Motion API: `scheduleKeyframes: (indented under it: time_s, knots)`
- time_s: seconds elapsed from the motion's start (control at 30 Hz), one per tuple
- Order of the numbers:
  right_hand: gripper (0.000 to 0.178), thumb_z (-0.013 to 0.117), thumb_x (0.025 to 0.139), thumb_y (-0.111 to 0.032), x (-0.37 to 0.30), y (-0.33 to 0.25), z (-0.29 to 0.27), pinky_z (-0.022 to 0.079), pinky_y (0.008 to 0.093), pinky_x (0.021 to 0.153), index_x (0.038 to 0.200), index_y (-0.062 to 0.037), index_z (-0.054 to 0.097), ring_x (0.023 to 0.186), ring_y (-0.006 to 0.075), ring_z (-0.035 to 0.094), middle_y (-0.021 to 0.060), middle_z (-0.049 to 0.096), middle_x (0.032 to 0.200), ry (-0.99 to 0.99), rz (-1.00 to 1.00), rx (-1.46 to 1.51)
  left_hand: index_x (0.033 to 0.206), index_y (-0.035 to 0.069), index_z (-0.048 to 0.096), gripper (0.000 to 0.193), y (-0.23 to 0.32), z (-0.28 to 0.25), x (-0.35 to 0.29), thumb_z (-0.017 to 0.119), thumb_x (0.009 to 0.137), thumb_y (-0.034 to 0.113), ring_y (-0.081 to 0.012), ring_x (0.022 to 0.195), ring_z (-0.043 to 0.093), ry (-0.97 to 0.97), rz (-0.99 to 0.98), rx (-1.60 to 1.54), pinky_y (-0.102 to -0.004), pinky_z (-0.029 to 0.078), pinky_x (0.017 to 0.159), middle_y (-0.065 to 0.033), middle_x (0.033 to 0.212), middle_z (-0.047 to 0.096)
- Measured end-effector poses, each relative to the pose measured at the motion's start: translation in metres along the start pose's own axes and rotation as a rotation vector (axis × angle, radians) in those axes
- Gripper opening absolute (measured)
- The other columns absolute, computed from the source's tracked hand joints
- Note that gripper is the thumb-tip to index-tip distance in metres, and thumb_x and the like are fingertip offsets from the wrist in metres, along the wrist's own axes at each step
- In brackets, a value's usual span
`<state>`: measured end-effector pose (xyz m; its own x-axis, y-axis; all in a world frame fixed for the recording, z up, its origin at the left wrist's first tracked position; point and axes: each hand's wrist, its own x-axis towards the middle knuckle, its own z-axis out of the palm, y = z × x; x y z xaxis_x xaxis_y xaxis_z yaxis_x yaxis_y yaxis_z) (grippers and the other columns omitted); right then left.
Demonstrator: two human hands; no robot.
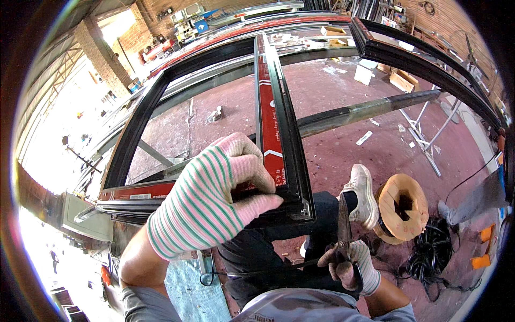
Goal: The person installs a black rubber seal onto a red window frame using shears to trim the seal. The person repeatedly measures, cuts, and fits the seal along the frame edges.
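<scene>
My left hand (206,196), in a white-and-pink glove with green stripes, rests on the near corner of a black metal frame (292,155) with red protective film (271,129) along its bars. Its fingers are curled and press down on the frame beside the thumb; whether something thin lies under the fingertips is hidden. Low on the right, my right hand (357,265), gloved too, grips a pair of dark scissors (344,220) with the blades pointing up. A thin black strip (289,265) stretches across my lap toward that hand.
To the right stand a wooden spool (402,209) and a heap of black rubber strip (432,252) on the reddish floor. Another black frame (429,61) lies at the far right, above metal stand legs (424,134). Orange pieces (485,247) lie near the right edge.
</scene>
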<state>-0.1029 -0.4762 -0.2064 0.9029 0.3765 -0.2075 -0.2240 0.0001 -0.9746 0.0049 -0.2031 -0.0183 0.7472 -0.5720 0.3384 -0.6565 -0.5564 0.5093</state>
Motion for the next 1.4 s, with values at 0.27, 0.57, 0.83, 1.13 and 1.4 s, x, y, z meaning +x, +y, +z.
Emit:
scheduleKeyframes:
  time_s: [0.27,0.57,0.83,1.13,1.4]
  knots:
    - [0.018,0.07,0.076,-0.022,0.004,-0.001,-0.006,0.052,0.0294,0.065,0.089,-0.0114,0.077,0.07,0.019,0.07,0.0064,0.072,0.077,0.027,-0.034,-0.098,0.11,0.006,0.056,0.042,-0.006,-0.005,0.001,0.083,0.08,0.018,-0.0209,0.092,0.063,-0.096,-0.287,-0.102,-0.0329,0.051,0.085,-0.0079,0.1,0.061]
    - [0.013,0.065,0.079,-0.02,0.007,-0.003,0.001,0.05,0.0302,0.057,0.084,-0.0127,0.076,0.058,0.0183,0.066,0.0049,0.067,0.066,0.069,-0.088,-0.173,0.125,0.001,0.052,0.047,-0.013,-0.011,-0.003,0.073,0.087,0.019,-0.0339,0.105,0.065,-0.209,0.027,0.196,-0.0406,0.051,0.093,-0.018,0.113,0.06]
    - [0.073,0.083,0.066,-0.065,0.0,0.008,-0.002,0.047,0.0226,0.044,0.09,0.0017,0.07,0.051,0.013,0.061,0.0189,0.073,0.088,0.141,-0.034,0.117,0.144,0.001,0.044,0.069,-0.008,-0.008,0.006,0.071,0.09,0.034,-0.0375,0.105,0.067,-0.236,-0.086,0.17,-0.0402,0.053,0.092,-0.0226,0.116,0.065]
    - [0.07,0.085,0.064,-0.063,-0.001,0.001,0.008,0.048,0.0232,0.045,0.091,0.0001,0.07,0.052,0.0153,0.062,0.0215,0.073,0.089,0.129,-0.001,0.285,0.142,0.009,0.052,0.059,0.002,-0.007,0.008,0.07,0.09,0.031,-0.0375,0.084,0.068,-0.249,-0.098,0.297,-0.0419,0.052,0.075,-0.019,0.089,0.067]
    - [0.047,0.078,0.08,-0.038,-0.011,0.006,0.007,0.045,0.024,0.043,0.088,0.0081,0.071,0.05,0.0136,0.06,0.0159,0.071,0.079,0.159,-0.042,0.342,0.142,0.005,0.051,0.063,-0.022,-0.009,-0.007,0.07,0.091,0.037,-0.0368,0.105,0.068,-0.149,-0.063,0.123,-0.0409,0.052,0.091,-0.021,0.111,0.069]
